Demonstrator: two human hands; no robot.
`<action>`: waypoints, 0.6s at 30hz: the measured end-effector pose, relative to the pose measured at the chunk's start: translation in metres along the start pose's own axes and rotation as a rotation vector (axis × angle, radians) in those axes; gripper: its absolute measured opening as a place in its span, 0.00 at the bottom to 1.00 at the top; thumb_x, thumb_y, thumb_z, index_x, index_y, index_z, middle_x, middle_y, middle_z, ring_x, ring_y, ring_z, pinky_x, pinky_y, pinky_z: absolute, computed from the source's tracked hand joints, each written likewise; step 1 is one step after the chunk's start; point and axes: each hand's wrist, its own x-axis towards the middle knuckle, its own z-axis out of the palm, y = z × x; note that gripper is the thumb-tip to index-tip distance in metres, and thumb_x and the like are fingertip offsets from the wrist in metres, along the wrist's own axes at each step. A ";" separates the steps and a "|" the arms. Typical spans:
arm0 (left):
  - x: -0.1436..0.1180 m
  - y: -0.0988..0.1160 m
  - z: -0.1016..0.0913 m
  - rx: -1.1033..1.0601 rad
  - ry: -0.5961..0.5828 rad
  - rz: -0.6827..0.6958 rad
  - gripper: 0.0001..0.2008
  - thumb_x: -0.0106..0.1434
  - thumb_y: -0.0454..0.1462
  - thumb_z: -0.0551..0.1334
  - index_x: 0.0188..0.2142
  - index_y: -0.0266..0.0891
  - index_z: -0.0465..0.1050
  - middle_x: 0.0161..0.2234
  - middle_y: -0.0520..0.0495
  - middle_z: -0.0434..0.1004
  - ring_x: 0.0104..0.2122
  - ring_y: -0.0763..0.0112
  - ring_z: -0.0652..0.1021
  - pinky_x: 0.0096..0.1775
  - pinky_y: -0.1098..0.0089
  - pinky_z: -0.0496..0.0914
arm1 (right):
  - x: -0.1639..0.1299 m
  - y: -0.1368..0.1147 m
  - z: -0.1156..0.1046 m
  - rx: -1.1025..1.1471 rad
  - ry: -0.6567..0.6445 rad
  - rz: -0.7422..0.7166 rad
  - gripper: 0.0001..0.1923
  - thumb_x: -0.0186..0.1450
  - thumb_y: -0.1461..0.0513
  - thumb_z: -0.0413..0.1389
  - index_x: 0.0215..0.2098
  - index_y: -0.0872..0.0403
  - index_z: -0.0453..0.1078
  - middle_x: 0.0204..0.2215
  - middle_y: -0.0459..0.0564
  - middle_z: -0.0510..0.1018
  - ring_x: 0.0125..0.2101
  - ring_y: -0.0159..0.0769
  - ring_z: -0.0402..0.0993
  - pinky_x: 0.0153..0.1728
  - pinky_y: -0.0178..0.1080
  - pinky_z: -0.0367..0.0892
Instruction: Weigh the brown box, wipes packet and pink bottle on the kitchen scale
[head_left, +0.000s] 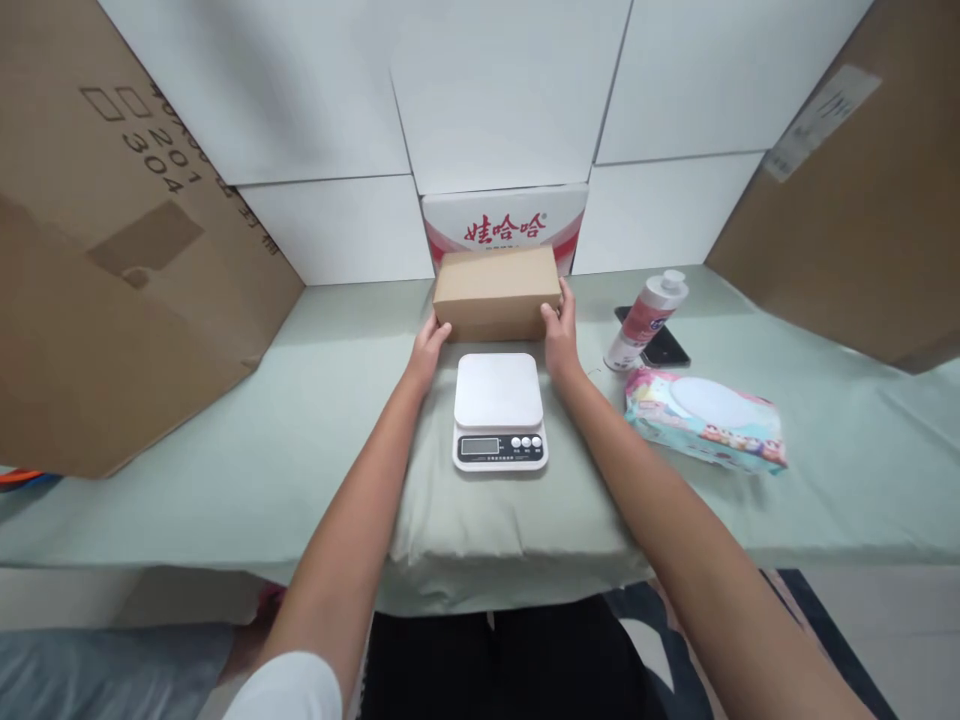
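A plain brown cardboard box (496, 285) is gripped between my two hands near the back of the table. My left hand (430, 345) presses on its left end, the thumb at the lower front corner. On the right end my right hand (560, 328) has its thumb at the front and fingers along the side. Just in front of the box lies a white digital kitchen scale (499, 392), with nothing on its platform. Its small display shows no digits that I can read. Whether the box touches the tabletop I cannot tell.
Behind the box stands a white carton with red lettering (506, 215). To the right are a white and pink bottle (643, 322), a dark phone (666, 348) and a pack of wipes (705, 420). Large cardboard panels flank the green-clothed table (315, 400).
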 end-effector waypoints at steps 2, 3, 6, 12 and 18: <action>-0.002 -0.007 -0.001 -0.002 0.013 0.003 0.36 0.61 0.53 0.68 0.65 0.45 0.71 0.71 0.44 0.66 0.74 0.52 0.60 0.75 0.49 0.52 | -0.005 0.006 0.001 0.006 0.014 0.022 0.42 0.67 0.38 0.52 0.73 0.45 0.52 0.74 0.52 0.57 0.73 0.46 0.54 0.76 0.59 0.49; -0.003 -0.009 -0.001 0.002 0.013 0.001 0.36 0.61 0.53 0.68 0.66 0.45 0.71 0.72 0.44 0.64 0.74 0.52 0.59 0.75 0.50 0.52 | -0.008 0.009 0.001 0.013 0.016 0.033 0.42 0.67 0.38 0.52 0.72 0.45 0.52 0.74 0.52 0.58 0.73 0.46 0.55 0.75 0.58 0.49; -0.005 -0.010 -0.004 0.026 0.008 -0.007 0.36 0.62 0.52 0.67 0.67 0.44 0.70 0.73 0.45 0.60 0.75 0.54 0.57 0.75 0.53 0.50 | -0.012 0.015 0.000 0.028 0.021 0.051 0.41 0.66 0.39 0.53 0.72 0.45 0.54 0.73 0.52 0.59 0.72 0.45 0.56 0.76 0.57 0.50; -0.003 -0.014 -0.006 0.025 -0.006 0.002 0.37 0.63 0.53 0.66 0.68 0.44 0.68 0.74 0.45 0.58 0.76 0.55 0.56 0.76 0.54 0.50 | -0.010 0.020 0.000 0.018 0.018 0.058 0.41 0.66 0.39 0.53 0.72 0.46 0.55 0.73 0.52 0.59 0.73 0.43 0.55 0.76 0.55 0.48; -0.002 -0.017 -0.006 0.011 0.006 0.020 0.38 0.63 0.53 0.67 0.69 0.43 0.67 0.74 0.45 0.58 0.76 0.55 0.56 0.76 0.54 0.50 | -0.010 0.022 0.000 -0.012 0.015 0.034 0.42 0.67 0.38 0.52 0.73 0.45 0.53 0.73 0.52 0.60 0.73 0.44 0.55 0.76 0.56 0.50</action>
